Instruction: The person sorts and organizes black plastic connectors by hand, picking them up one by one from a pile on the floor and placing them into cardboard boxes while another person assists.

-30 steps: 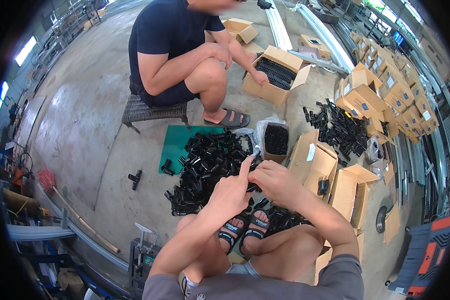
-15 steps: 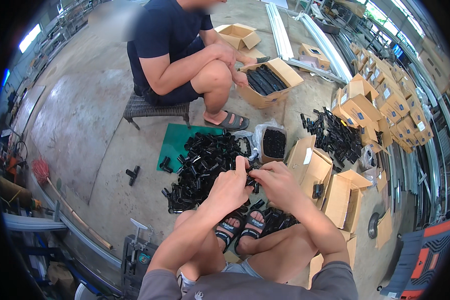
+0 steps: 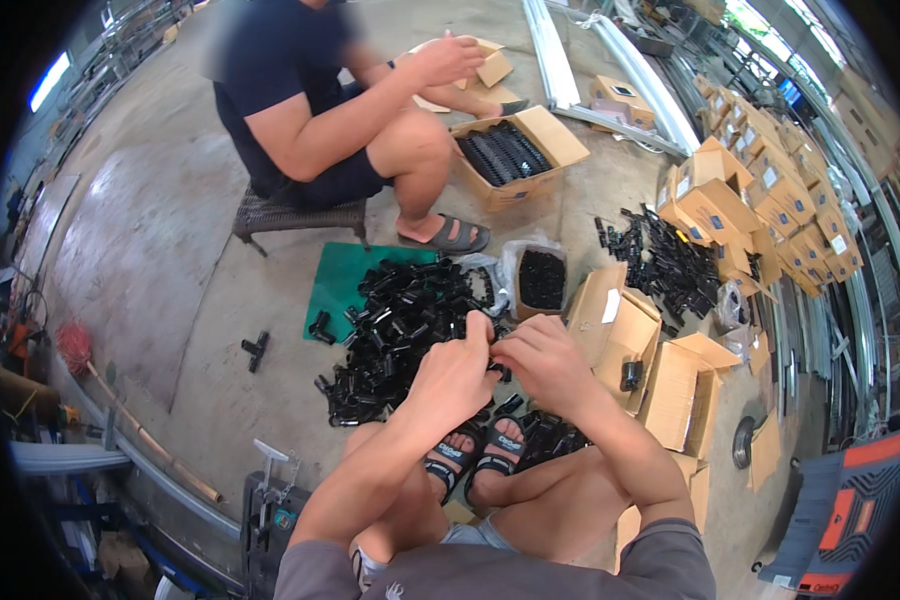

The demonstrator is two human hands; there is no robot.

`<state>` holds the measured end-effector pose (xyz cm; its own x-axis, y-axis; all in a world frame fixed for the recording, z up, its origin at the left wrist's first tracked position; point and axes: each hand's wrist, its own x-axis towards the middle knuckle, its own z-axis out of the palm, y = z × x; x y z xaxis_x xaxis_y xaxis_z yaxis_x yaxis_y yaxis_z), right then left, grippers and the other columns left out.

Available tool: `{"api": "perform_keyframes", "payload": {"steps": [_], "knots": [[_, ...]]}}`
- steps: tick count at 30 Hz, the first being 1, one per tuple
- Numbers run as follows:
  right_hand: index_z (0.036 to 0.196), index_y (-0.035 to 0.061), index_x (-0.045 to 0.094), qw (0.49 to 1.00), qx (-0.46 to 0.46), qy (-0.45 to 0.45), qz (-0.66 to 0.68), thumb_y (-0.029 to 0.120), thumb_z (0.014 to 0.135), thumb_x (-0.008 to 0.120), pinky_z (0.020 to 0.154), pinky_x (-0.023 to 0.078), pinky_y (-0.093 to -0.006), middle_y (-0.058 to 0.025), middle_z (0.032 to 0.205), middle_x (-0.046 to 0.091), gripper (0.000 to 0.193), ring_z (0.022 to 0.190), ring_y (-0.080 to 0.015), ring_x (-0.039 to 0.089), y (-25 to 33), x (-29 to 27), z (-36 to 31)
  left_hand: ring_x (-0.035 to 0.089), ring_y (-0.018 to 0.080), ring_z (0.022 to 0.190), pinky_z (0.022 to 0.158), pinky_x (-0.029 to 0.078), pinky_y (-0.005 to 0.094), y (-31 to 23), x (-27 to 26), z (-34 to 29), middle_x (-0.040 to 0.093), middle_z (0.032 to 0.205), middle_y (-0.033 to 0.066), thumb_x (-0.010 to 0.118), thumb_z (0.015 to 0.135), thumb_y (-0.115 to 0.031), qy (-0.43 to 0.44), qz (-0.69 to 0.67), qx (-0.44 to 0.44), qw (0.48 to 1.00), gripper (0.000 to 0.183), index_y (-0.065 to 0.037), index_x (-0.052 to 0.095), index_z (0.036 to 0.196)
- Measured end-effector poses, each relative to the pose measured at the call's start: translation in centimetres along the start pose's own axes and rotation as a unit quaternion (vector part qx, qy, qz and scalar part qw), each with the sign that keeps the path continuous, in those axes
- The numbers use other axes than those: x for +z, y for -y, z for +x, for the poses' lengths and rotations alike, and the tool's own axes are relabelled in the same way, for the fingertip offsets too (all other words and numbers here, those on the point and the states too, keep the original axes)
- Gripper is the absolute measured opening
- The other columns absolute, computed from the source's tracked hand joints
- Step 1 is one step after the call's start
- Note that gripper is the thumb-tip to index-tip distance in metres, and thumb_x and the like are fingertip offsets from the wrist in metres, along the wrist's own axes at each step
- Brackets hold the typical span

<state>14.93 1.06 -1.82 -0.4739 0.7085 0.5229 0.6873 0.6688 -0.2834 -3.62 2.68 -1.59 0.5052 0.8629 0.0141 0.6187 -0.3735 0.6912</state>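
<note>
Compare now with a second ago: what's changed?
Co-worker's nearer hand has lifted off the knee area. The open box of black parts has turned and shifted slightly toward the co-worker. Your left hand's index finger has curled in. Unchanged: right hand still meets it; black fittings pile and green sheet. No visible pickup or release.
</note>
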Motion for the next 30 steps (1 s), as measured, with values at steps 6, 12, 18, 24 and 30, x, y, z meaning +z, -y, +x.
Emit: {"api": "perform_keyframes", "payload": {"steps": [6, 12, 18, 24, 30], "knots": [[0.092, 0.0113, 0.071, 0.999, -0.008, 0.006, -0.032, 0.011, 0.076, 0.075, 0.083, 0.044, -0.0376, -0.002, 0.095, 0.064, 0.016, 0.094, -0.0238, 0.059, -0.5, -0.2, 0.1, 0.067, 0.046, 0.086, 0.072, 0.053, 0.0523, -0.2, -0.6, 0.1, 0.067, 0.089, 0.024, 0.081, 0.077, -0.01, -0.014, -0.016, -0.005, 1.0, 0.056, -0.004, 0.039, 0.113], [0.095, 0.0091, 0.069, 0.997, 0.058, 0.035, 0.025, 0.011, 0.083, 0.073, 0.09, 0.045, -0.0395, -0.0042, 0.101, 0.063, 0.012, 0.102, -0.0265, 0.058, -0.9, -0.1, -0.9, 0.068, 0.0448, 0.091, 0.075, 0.054, 0.0506, -0.4, 0.0, 0.4, 0.07, 0.097, 0.0239, 0.082, 0.075, -0.008, -0.006, -0.017, -0.005, 1.0, 0.056, -0.004, 0.04, 0.111], [0.099, 0.0061, 0.062, 0.999, 0.042, 0.031, -0.013, 0.011, 0.086, 0.069, 0.088, 0.042, -0.0394, -0.0066, 0.104, 0.06, 0.016, 0.103, -0.0271, 0.057, -0.7, 0.2, -0.5, 0.068, 0.046, 0.09, 0.073, 0.055, 0.051, -0.6, -0.2, 0.3, 0.069, 0.096, 0.0231, 0.082, 0.075, -0.008, -0.013, -0.019, -0.003, 1.0, 0.055, -0.004, 0.04, 0.111], [0.112, 0.0022, 0.062, 0.991, 0.108, 0.006, 0.08, 0.007, 0.089, 0.066, 0.095, 0.045, -0.0422, -0.0127, 0.111, 0.063, 0.024, 0.111, -0.0321, 0.059, -0.3, -0.4, -0.2, 0.07, 0.041, 0.085, 0.073, 0.054, 0.047, 0.2, -0.1, 0.4, 0.067, 0.091, 0.0194, 0.081, 0.077, -0.01, -0.035, -0.087, -0.002, 0.996, 0.052, -0.005, 0.041, 0.11], [0.137, 0.0011, 0.051, 0.799, 0.363, -0.071, 0.473, 0.012, 0.102, 0.058, 0.084, 0.056, -0.0335, -0.0115, 0.118, 0.065, 0.037, 0.101, -0.0179, 0.066, -0.8, 0.1, -1.5, 0.069, 0.0151, 0.09, 0.08, 0.055, 0.0287, 0.2, -2.0, 0.7, 0.074, 0.101, 0.0157, 0.074, 0.087, 0.0, 0.0, -0.337, -0.065, 0.939, 0.041, -0.004, 0.044, 0.115]]}}
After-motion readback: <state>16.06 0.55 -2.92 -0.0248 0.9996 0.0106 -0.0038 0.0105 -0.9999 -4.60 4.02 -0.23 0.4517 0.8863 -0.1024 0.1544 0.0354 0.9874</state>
